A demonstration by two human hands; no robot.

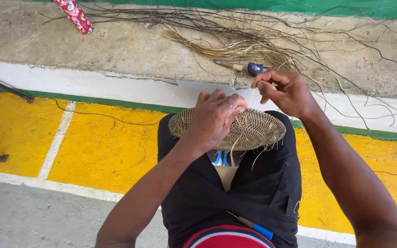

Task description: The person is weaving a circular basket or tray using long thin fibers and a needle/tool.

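- Woven basket disc [253,131], round and tan, rests on the person's lap over black shorts [263,193], with loose fibre ends hanging from its near edge.
- Left hand [214,118] lies flat on top of the disc, fingers curled over its far rim, pressing it down.
- Right hand [286,91] hovers just above the disc's far edge, thumb and fingers pinched on a thin pale strand [252,98].
- Bundle of dry fibres [235,46] and a small tool [242,68] lie on the concrete step beyond.
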